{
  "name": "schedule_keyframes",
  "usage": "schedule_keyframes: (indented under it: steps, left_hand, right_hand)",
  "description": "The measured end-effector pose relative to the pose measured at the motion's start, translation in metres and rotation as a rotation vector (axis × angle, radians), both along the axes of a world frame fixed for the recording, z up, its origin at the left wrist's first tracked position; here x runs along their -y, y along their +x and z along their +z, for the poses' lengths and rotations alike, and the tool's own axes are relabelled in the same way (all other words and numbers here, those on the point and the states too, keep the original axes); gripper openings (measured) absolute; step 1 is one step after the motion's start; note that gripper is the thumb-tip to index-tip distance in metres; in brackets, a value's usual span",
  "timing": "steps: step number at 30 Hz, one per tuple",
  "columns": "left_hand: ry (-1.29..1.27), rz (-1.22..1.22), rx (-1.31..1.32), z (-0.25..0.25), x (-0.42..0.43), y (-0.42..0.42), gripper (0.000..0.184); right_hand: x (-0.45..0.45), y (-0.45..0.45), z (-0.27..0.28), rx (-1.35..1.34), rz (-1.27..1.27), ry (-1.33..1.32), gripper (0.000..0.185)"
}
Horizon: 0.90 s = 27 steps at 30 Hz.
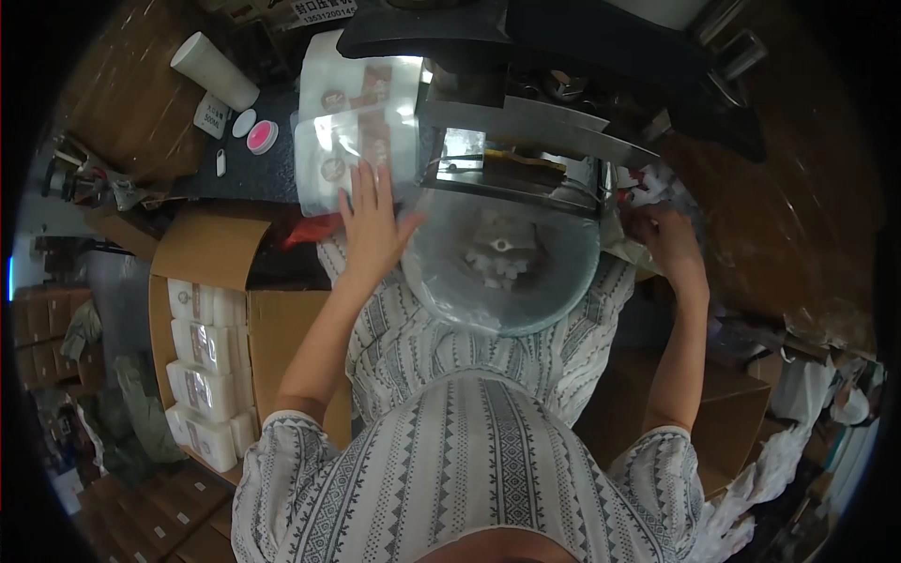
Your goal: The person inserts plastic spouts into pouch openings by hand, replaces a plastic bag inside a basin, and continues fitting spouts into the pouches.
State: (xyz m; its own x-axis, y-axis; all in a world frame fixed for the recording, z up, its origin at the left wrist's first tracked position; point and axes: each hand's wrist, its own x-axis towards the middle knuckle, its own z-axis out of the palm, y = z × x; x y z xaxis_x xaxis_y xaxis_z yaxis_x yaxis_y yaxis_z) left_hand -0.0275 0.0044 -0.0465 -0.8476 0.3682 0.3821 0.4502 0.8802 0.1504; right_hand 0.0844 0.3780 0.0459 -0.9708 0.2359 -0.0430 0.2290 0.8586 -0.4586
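My left hand [374, 225] lies with its fingers spread on the near end of a clear plastic pack [327, 141] of white contents with a brown printed band. The pack rests on the dark worktop, left of a metal machine [526, 122]. Over at the machine's right side, my right hand [674, 246] has its fingers curled together beside some crumpled white and red scraps [654, 186]. What those fingers hold, if anything, cannot be made out. Between my hands, a round basin [572, 298] lined with clear plastic sits at my lap, with small white pieces [497, 263] in it.
To my left stands an open cardboard box [282, 314] with several wrapped packs [202, 389] inside. A white cup [214, 71] and a small pink-topped jar [263, 138] are on the worktop. Another cardboard box [723, 403] stands at my right.
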Motion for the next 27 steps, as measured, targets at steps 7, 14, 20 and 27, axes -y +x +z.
schedule_keyframes:
  steps: [7, 14, 20, 27]
  left_hand:
    - [0.23, -0.029, 0.025, 0.02, 0.014, 0.008, 0.03]
    - [0.405, -0.117, 0.026, 0.065, -0.016, 0.045, 0.007]
    - [0.409, -0.405, 0.175, 0.077, -0.033, 0.059, 0.008]
    - [0.729, -0.283, 1.021, 0.05, -0.079, 0.035, 0.013]
  right_hand:
    - [-0.007, -0.001, -0.007, 0.007, 0.006, 0.036, 0.016]
    - [0.084, -0.001, 0.045, -0.161, 0.104, -0.409, 0.023]
    - [0.108, -0.02, 0.037, -0.493, 0.624, -0.074, 0.02]
    - [0.081, -0.016, 0.018, -0.297, 0.169, -0.368, 0.025]
